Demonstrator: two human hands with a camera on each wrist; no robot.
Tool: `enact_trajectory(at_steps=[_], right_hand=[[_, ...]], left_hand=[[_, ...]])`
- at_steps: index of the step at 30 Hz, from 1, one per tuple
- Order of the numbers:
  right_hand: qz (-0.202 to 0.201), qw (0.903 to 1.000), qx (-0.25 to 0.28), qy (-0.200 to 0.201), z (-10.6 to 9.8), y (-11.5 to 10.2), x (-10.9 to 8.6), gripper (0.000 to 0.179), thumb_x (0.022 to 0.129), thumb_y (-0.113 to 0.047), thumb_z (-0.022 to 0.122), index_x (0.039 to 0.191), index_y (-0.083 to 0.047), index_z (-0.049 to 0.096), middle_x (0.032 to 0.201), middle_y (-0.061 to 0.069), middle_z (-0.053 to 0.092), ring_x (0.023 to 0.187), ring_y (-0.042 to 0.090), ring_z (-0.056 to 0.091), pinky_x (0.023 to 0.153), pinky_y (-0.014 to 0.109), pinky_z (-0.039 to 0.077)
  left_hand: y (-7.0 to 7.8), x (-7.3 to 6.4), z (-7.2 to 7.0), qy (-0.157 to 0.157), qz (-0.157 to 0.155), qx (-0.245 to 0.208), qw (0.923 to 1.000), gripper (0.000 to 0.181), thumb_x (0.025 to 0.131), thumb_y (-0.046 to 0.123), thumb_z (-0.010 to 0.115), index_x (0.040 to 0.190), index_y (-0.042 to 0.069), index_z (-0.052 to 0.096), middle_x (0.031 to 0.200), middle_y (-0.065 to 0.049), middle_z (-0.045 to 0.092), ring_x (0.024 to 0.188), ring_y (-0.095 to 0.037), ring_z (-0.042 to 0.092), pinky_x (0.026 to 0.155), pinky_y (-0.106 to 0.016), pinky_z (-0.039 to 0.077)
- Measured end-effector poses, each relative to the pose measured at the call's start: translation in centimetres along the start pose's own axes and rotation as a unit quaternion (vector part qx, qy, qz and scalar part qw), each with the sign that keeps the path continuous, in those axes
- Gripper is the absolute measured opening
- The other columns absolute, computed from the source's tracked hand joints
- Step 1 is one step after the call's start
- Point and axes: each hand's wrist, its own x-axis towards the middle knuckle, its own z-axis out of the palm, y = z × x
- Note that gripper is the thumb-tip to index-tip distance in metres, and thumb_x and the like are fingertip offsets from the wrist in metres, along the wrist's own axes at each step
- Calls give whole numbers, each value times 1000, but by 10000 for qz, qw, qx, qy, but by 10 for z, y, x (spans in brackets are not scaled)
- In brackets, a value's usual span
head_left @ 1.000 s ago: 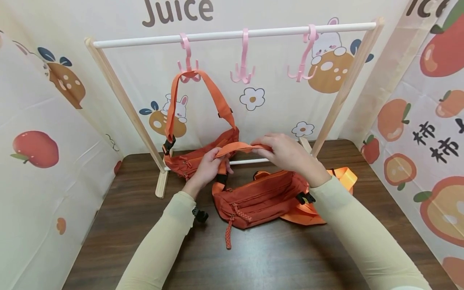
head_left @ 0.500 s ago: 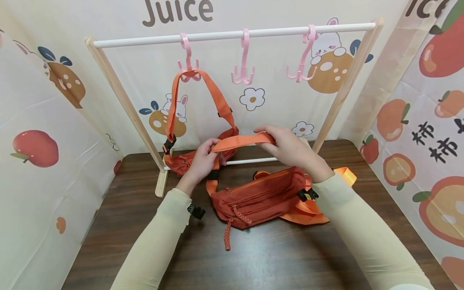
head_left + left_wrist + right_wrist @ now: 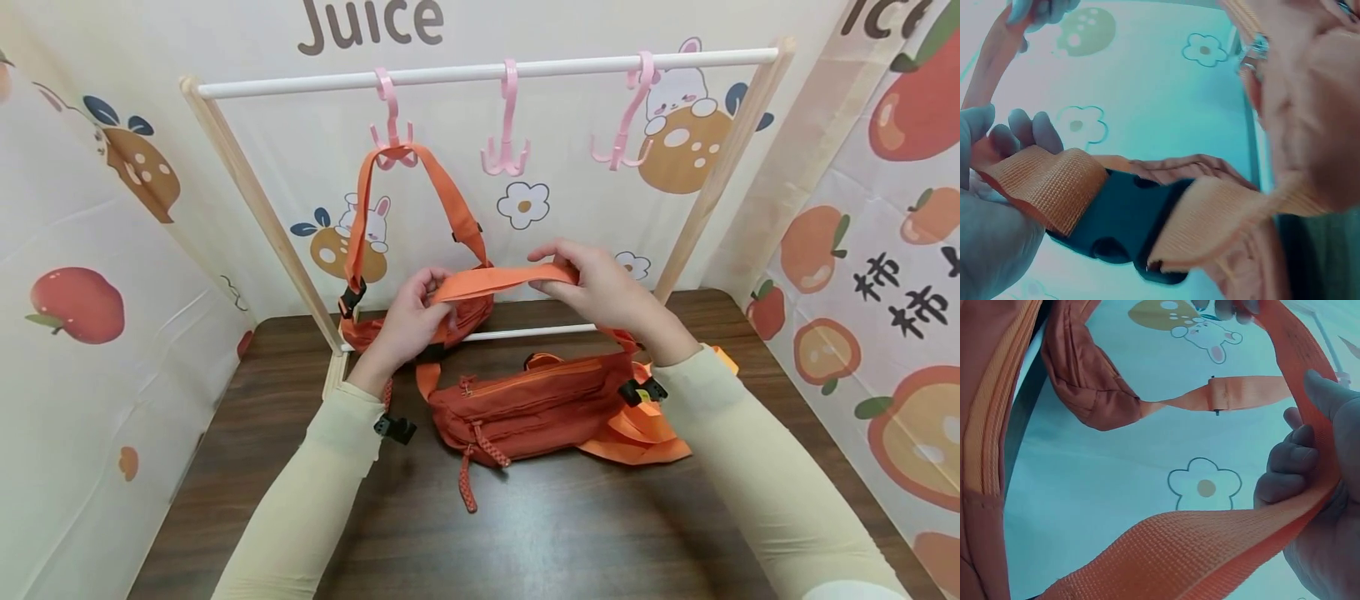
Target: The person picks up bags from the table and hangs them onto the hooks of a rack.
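A rust-red waist bag [image 3: 525, 408] lies on the table, its orange strap [image 3: 498, 281] raised in an arch above it. My left hand [image 3: 408, 321] grips the strap's left end, just above a fastened black buckle [image 3: 1125, 215] in the left wrist view. Farther right along the same strap, my right hand [image 3: 600, 287] holds it between thumb and fingers, as the right wrist view also shows. Behind my left hand, a second rust-red waist bag [image 3: 472, 317] hangs by its strap [image 3: 446, 192] from the left pink hook [image 3: 390, 117], partly hidden.
The white bar [image 3: 577, 67] of a wooden-legged rack also bears a middle pink hook [image 3: 507, 125] and a right pink hook [image 3: 628, 117]. More orange fabric and straps [image 3: 648, 437] lie right of the bag. A loose black buckle [image 3: 395, 429] dangles by my left wrist.
Both hands have risen, lifting the strap higher. My left hand has shifted left and the strap stretches wider between the hands. The bag on the table has slid slightly left.
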Motion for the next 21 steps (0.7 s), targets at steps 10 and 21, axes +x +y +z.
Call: enact_trajectory(at_steps=[10, 21], right_hand=[[-454, 9988, 13, 197, -7, -12, 8, 28, 101, -20, 77, 126, -13, 67, 75, -1, 57, 59, 18, 47, 57, 31, 39], [-570, 9981, 122, 212, -18, -22, 13, 29, 99, -13, 78, 120, -9, 59, 85, -3, 72, 63, 18, 54, 60, 29, 42]], left_hand=[[32, 3, 3, -63, 523, 181, 9984, 30, 107, 5, 61, 137, 2, 60, 103, -16, 61, 70, -29, 53, 62, -32, 46], [55, 6, -5, -188, 825, 425, 9955, 35, 102, -1, 68, 137, -1, 61, 102, -11, 57, 62, -19, 46, 58, -25, 42]])
